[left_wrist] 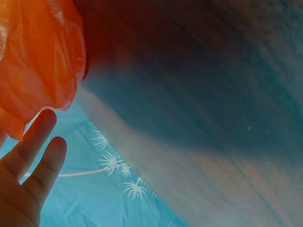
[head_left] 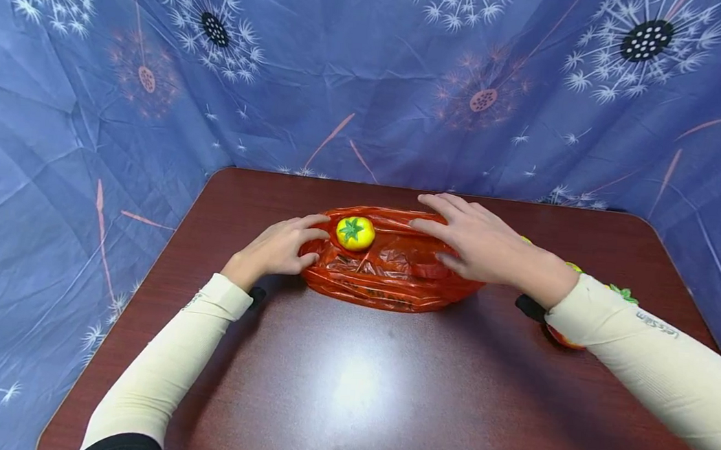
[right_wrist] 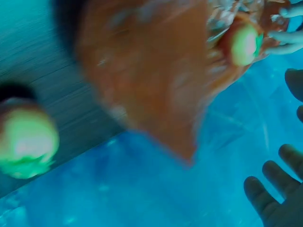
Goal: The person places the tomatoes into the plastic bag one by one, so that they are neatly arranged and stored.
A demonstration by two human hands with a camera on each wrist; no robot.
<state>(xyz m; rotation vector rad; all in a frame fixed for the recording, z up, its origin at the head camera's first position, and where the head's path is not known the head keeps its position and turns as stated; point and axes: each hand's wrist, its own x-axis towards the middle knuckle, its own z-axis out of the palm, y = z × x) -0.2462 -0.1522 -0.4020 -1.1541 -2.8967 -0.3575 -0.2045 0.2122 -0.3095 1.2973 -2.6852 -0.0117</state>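
Note:
A red-orange plastic bag (head_left: 393, 292) lies on the table with its mouth spread upward. Inside it, toward the left, sits a yellow toy tomato (head_left: 364, 236) with a green leafy top. My left hand (head_left: 278, 249) is at the bag's left rim, fingers apart; in the left wrist view its fingertips meet the edge of the bag (left_wrist: 38, 61). Over the right part of the bag hovers my right hand (head_left: 474, 240), fingers spread and holding nothing. The right wrist view shows these fingers (right_wrist: 258, 194) apart from the blurred bag (right_wrist: 147, 71).
Partly hidden by the right forearm, several round toy fruits or vegetables lie at the right, one with a green top (head_left: 623, 293). One more of them shows as a yellow-green ball (right_wrist: 31, 139). A blue patterned cloth (head_left: 357, 80) hangs behind the dark brown table (head_left: 300, 407).

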